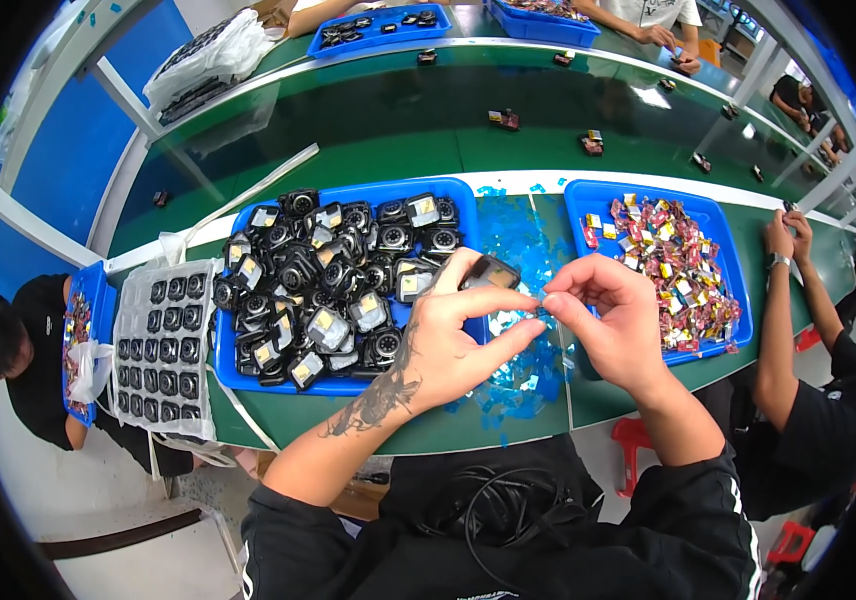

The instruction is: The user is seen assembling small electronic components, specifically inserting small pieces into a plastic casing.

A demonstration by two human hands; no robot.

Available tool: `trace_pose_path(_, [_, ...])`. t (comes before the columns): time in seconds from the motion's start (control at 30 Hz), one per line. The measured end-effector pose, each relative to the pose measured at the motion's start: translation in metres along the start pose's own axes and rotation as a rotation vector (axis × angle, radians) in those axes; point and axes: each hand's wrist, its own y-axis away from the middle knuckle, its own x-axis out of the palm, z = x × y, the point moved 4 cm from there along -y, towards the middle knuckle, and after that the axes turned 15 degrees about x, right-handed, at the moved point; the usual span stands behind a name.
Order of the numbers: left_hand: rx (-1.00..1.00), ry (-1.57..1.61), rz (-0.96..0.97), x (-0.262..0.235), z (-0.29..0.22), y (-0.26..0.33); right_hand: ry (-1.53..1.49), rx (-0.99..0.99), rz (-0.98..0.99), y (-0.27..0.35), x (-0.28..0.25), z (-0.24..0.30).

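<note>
My left hand (458,335) is curled around a black smartwatch case (493,272), which shows beyond its index finger. Its thumb and forefinger reach toward my right hand (613,315). There the right thumb and fingertips are pinched together, with a speck of blue at their tips too small to make out. Below both hands, small blue film pieces (518,395) litter the green table. Left of them a blue tray (343,384) is heaped with black watch cases (333,275). A second blue tray (741,300), on the right, holds many small red, white and yellow parts (683,270).
A pale tray (138,290) with rows of watch cases lies at the left. Beyond the white ledge, a green conveyor belt (368,120) carries scattered small parts. Co-workers sit across, at left and at right (798,330). A black cable bundle (493,500) rests near my lap.
</note>
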Motion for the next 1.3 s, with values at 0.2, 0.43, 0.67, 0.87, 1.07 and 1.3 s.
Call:
trace_pose_path(0.2, [-0.136, 0.148, 0.001, -0.001, 0.006, 0.001, 0.087, -0.065, -0.013, -0.003, 0.001, 0.003])
trace_pose_path(0.43, [-0.188, 0.148, -0.019, 0.005, 0.012, 0.005, -0.113, 0.057, 0.02, -0.005, 0.005, -0.012])
trace_pose_path(0.67, [-0.242, 0.193, -0.127, 0.004, 0.016, 0.008, 0.665, -0.673, -0.261, 0.011, 0.021, 0.012])
trace_pose_path(0.87, [-0.247, 0.381, -0.156, 0.006, 0.025, 0.008, 0.413, -0.119, -0.096, 0.001, 0.005, -0.014])
trace_pose_path(1.07, [-0.42, 0.783, -0.017, 0.016, 0.015, 0.012, -0.166, -0.154, 0.168, -0.002, 0.006, -0.023])
trace_pose_path(1.3, [-0.148, 0.236, -0.126, 0.0, 0.007, 0.003, -0.254, -0.103, -0.114, 0.014, -0.01, -0.024])
